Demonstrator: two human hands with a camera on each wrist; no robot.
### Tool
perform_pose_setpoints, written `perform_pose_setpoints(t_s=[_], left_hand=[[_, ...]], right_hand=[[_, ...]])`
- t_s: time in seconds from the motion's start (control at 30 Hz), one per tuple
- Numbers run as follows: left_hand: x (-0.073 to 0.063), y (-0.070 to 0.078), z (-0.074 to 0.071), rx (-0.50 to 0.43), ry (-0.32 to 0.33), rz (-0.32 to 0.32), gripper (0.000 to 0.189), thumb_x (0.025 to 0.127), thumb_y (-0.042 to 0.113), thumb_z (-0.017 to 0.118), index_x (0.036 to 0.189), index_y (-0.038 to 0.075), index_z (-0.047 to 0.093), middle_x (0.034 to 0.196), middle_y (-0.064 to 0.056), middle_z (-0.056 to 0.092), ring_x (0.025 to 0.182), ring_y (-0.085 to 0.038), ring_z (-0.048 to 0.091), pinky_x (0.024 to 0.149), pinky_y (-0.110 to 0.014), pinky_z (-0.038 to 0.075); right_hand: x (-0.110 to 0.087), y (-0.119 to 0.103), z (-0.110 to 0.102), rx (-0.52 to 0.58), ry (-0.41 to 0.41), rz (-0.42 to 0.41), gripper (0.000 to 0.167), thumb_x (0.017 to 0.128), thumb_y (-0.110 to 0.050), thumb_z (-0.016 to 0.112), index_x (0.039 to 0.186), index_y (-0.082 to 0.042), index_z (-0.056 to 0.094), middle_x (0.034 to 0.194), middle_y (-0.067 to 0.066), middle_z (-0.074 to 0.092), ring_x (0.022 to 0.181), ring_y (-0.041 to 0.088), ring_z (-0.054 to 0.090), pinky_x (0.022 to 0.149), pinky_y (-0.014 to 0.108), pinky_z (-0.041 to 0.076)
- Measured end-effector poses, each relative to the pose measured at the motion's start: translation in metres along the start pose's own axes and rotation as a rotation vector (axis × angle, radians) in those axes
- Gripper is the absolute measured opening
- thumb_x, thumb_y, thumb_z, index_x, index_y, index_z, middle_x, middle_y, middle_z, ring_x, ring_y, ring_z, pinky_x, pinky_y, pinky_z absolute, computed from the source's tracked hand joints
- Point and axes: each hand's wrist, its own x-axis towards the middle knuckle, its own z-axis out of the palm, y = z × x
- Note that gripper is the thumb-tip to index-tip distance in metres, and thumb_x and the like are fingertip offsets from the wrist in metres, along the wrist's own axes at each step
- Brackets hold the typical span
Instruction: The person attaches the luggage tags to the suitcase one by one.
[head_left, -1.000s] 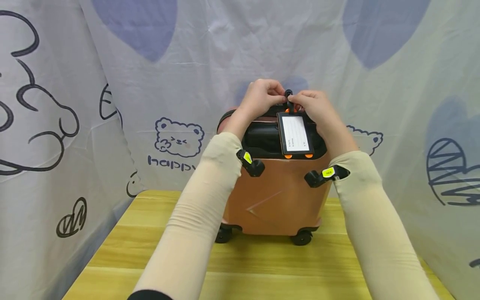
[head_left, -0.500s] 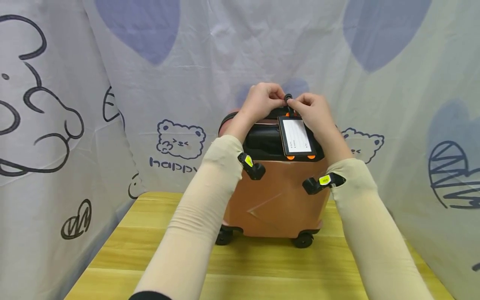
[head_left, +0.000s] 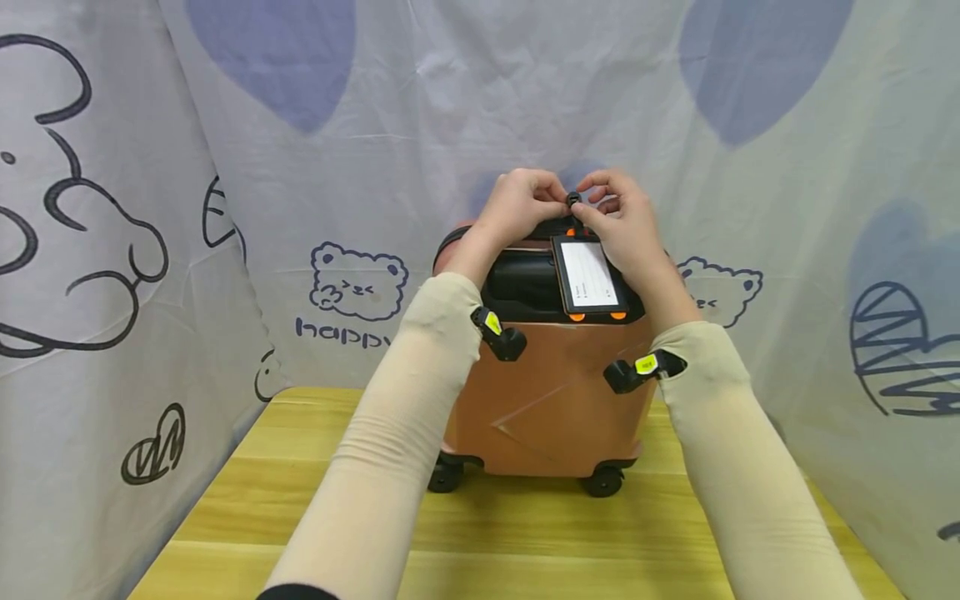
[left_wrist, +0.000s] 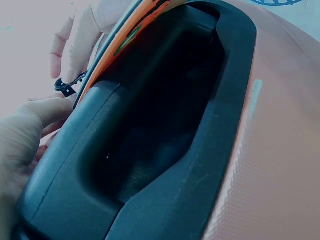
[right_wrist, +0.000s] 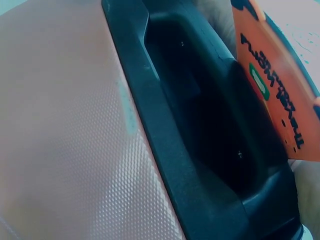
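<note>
A luggage tag (head_left: 588, 275) with a white card in a dark frame leans on the top of an orange-pink suitcase (head_left: 547, 392). Its orange back (right_wrist: 267, 80), with black lettering and a green patch, shows in the right wrist view. My left hand (head_left: 520, 202) pinches the tag's black strap (head_left: 574, 200) between thumb and fingers. From the other side the thumb of my right hand (head_left: 622, 221) touches the strap, while its index and other fingers stand spread off it. A small dark strap end (left_wrist: 67, 86) shows between both hands in the left wrist view.
The suitcase stands on its black wheels (head_left: 602, 481) on a wood-grain table (head_left: 300, 500). Below the tag lies the dark handle recess (left_wrist: 150, 125). A printed cloth (head_left: 420, 100) hangs behind and at both sides.
The right index finger has lifted off the strap and the right fingers have spread, the thumb staying at it. The left hand keeps its pinch. The suitcase has not moved on the table.
</note>
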Motion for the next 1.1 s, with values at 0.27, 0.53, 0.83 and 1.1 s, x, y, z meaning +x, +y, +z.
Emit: perform_pose_setpoints(t_s=[0.27, 0.53, 0.83, 1.1], left_hand=[[-0.0001, 0.0010, 0.0001, -0.003, 0.005, -0.005, 0.011, 0.092, 0.024, 0.068, 0.094, 0.014, 0.072, 0.096, -0.002, 0.073, 0.089, -0.011, 0.067, 0.083, -0.025, 0.051], [0.0004, 0.0007, -0.0004, -0.041, 0.024, -0.022, 0.011, 0.093, 0.020, 0.067, 0.098, 0.012, 0.074, 0.098, -0.005, 0.074, 0.090, -0.013, 0.068, 0.081, -0.024, 0.052], [0.0006, 0.0017, -0.0015, -0.096, -0.001, -0.021, 0.014, 0.091, 0.022, 0.070, 0.099, 0.012, 0.073, 0.099, -0.005, 0.073, 0.091, -0.012, 0.068, 0.083, -0.024, 0.051], [-0.0020, 0.0029, -0.0049, -0.178, -0.017, -0.005, 0.015, 0.094, 0.025, 0.064, 0.098, 0.013, 0.072, 0.097, -0.002, 0.070, 0.088, -0.012, 0.062, 0.081, -0.024, 0.050]], right_hand=[[0.0015, 0.0015, -0.0008, -0.015, 0.011, -0.019, 0.024, 0.094, -0.023, 0.065, 0.114, -0.009, 0.065, 0.093, -0.007, 0.048, 0.079, 0.010, 0.046, 0.072, 0.024, 0.038], [0.0022, -0.0012, 0.0001, -0.018, 0.029, 0.024, 0.024, 0.093, -0.023, 0.066, 0.111, -0.007, 0.067, 0.082, -0.007, 0.050, 0.068, 0.007, 0.048, 0.064, 0.019, 0.041], [0.0047, -0.0013, 0.0025, 0.006, 0.121, 0.073, 0.023, 0.093, -0.023, 0.067, 0.102, -0.003, 0.070, 0.078, -0.011, 0.053, 0.074, 0.004, 0.050, 0.068, 0.014, 0.046], [0.0044, -0.0018, 0.0005, 0.011, 0.170, 0.093, 0.023, 0.093, -0.023, 0.067, 0.100, -0.002, 0.070, 0.076, -0.011, 0.053, 0.072, 0.004, 0.049, 0.067, 0.015, 0.045]])
